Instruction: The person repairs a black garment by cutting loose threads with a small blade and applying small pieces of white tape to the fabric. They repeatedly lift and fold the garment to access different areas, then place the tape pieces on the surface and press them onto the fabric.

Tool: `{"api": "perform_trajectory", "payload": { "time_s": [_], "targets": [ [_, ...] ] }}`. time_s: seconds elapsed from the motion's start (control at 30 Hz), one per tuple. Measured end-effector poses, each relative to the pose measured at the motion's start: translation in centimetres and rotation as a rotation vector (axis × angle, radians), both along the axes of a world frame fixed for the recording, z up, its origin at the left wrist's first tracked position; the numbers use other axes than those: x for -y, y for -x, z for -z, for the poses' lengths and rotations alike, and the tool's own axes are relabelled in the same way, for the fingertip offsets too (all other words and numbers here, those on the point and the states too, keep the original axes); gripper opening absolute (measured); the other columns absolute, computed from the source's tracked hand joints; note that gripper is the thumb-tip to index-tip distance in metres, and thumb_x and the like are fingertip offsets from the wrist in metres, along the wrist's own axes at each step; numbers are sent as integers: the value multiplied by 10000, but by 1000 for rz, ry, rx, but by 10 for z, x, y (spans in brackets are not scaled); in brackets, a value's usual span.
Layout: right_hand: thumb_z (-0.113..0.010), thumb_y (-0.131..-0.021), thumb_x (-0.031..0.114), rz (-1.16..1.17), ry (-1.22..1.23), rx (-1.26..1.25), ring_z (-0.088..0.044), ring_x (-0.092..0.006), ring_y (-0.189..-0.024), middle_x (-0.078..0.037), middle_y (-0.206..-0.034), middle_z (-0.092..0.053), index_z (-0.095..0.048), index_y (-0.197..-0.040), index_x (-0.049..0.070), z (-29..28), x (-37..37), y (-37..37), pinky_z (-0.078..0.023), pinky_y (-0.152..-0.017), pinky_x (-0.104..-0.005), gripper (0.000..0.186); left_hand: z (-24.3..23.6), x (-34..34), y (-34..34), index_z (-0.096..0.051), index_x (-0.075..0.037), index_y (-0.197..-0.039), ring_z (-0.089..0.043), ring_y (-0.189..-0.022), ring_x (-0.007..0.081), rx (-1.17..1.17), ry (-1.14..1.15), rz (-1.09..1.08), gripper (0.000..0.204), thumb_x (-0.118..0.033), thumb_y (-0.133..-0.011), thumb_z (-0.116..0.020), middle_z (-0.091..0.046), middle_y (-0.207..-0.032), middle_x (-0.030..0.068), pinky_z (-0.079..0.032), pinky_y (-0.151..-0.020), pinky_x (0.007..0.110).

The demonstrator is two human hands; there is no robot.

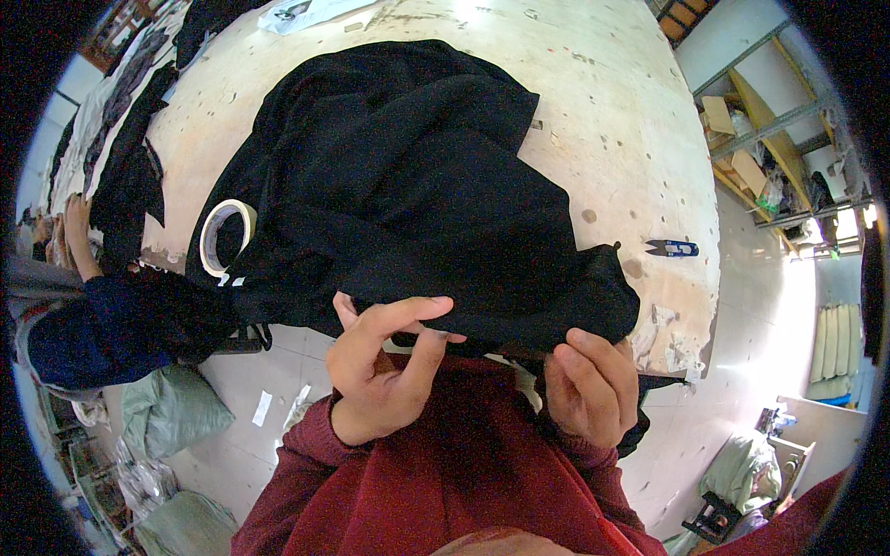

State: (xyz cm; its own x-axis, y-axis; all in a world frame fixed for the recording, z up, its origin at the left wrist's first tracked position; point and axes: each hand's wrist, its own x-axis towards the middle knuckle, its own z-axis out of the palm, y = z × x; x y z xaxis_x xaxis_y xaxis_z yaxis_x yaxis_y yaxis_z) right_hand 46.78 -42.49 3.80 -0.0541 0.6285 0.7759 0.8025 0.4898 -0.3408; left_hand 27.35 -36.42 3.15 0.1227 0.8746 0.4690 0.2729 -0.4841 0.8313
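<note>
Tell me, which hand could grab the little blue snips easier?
Probably the right hand. The snips lie on the table on its side, past the black cloth. The left hand pinches the cloth's edge farther away. Both hands grip cloth, so one must let go.

- We see a worn wooden table (pixel 630 120); a roll of pale tape (pixel 225 236) lies at its left edge.
- Blue-handled snips (pixel 671 247) rest near its right edge.
- Grey-green sacks (pixel 171 408) slump on the floor below its left corner.

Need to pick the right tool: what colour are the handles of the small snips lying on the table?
Blue, with dark blades: the small snips, seen in the head view, right of the black garment.
</note>
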Motion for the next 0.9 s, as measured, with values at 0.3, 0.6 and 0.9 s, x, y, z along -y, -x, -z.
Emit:
{"api": "perform_trajectory", "payload": {
  "time_s": [0.3,0.6,0.9],
  "targets": [
    [-752,-732,-47,2,11,-13,-655,-251,-810,-151,-1014,-658,-655,-975,49,1,0,1,-534,-689,-359,279,5,-4,-1,-664,7,-1070,-647,-762,99,229,84,113,257,57,-822,-623,-710,-991,86,-387,-831,284],
    [-711,-647,-159,153,-72,-8,-650,-263,-780,-143,-935,-660,-678,-943,5,9,-17,0,-531,-665,-344,340,2,-8,10,-589,101,-1189,-601,-834,92,585,212,225,342,84,-849,-619,-651,-1118,172,-441,-709,192],
    [-693,-634,-175,151,-138,-15,-656,-259,-793,-147,-927,-666,-679,-940,-5,10,-20,-2,-538,-660,-335,351,-6,-8,13,-614,79,-1162,-647,-865,121,571,337,153,325,82,-840,-659,-679,-1026,139,-505,-760,218]
  ]
}}
